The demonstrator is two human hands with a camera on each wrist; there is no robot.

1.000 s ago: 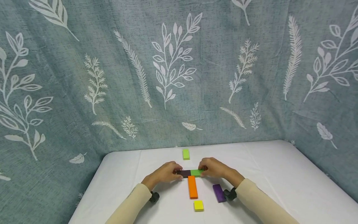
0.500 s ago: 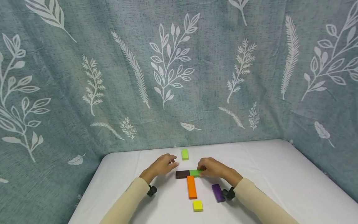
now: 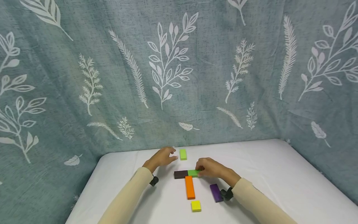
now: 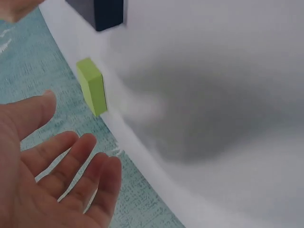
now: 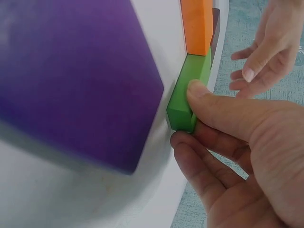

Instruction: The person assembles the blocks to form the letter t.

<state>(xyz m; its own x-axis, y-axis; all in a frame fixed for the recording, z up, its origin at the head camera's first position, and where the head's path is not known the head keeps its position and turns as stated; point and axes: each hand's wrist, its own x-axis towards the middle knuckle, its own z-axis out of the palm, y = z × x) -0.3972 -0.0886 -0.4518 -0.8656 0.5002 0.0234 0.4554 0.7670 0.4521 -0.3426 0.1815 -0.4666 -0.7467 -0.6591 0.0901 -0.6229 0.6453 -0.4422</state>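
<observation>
The left hand [image 3: 162, 157] is just left of the lime block [image 3: 183, 154], thumb and fingers spread apart and holding nothing; in the left wrist view the same lime block [image 4: 92, 87] stands apart from the fingertips. With thumb and fingers, the right hand [image 3: 211, 168] pinches the right end of the green block [image 3: 192, 173], as the right wrist view also shows the green block [image 5: 190, 90]. The dark block [image 3: 181, 174] lies end to end with the green one. Below their joint, the orange block [image 3: 190, 187] touches them, pointing toward the person.
A yellow block [image 3: 196, 206] lies nearer the person than the orange one. The purple block [image 3: 216, 193] is beside the right wrist's dark camera [image 3: 227, 194]. A white-covered table [image 3: 268, 168] reaches back to a patterned teal curtain [image 3: 207, 93].
The left hand has let go of the dark block and moved away toward the back, beside the lime block, its fingers spread. The right hand stays on the green block.
</observation>
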